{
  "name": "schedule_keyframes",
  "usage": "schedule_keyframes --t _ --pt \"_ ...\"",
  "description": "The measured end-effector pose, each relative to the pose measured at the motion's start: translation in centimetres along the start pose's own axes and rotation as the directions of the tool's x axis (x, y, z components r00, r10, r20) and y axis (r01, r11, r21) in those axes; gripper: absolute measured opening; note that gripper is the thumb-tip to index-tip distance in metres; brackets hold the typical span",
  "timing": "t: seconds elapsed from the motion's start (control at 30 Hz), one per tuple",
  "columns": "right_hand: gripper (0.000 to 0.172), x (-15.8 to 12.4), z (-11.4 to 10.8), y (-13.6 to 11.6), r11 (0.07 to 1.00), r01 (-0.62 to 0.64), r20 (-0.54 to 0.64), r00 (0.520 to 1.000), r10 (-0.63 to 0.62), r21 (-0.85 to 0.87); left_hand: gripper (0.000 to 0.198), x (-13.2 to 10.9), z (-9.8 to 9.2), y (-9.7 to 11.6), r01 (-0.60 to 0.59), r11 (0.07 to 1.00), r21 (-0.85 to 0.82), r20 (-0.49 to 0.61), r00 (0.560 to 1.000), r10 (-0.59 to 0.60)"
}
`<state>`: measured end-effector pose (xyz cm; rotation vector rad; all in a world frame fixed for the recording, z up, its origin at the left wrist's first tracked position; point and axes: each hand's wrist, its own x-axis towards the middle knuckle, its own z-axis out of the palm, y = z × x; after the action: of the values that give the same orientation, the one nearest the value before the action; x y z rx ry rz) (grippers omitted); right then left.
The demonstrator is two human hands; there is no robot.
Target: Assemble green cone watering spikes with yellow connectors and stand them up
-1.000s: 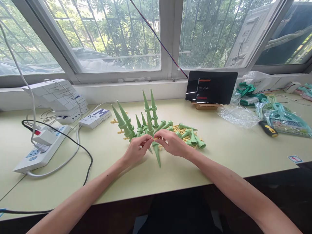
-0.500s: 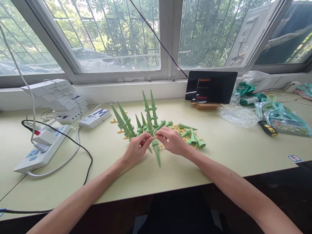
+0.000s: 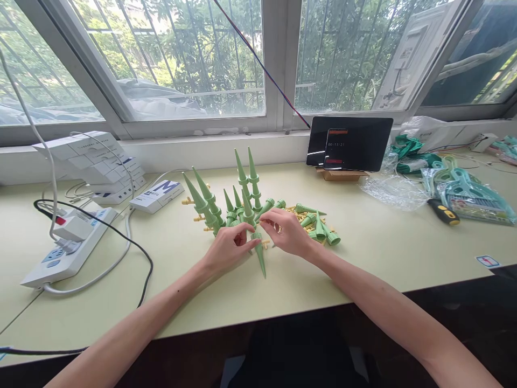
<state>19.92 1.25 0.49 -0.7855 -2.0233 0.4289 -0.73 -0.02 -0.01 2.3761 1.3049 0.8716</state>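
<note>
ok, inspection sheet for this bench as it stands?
Surface: pale green table, running along under the windows.
Job's things: green spike, tip pointing toward the person, wide end between the hands; standing spikes behind it; loose pile of spikes and yellow bits at right.
Clutter: white boxes, stacked; tablet on a stand; bagged teal items; black-and-yellow tool.
Grippers: left hand pinches the spike's wide end; right hand has its fingertips curled at the same end, grip too small to tell.
Cables: power strip with plugs in; black cable looping over the table.
Surroundings: barred windows, trees outside; no other person seen.
</note>
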Motion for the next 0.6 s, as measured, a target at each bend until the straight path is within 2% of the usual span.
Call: schedule_keyframes --t 0.6 --pt "0.012 0.08 -0.05 0.05 1.000 -0.017 -0.018 1.000 0.017 0.008 0.020 -0.03 0.14 -0.28 0.015 1.000 -0.007 0.037 0.999 -0.014"
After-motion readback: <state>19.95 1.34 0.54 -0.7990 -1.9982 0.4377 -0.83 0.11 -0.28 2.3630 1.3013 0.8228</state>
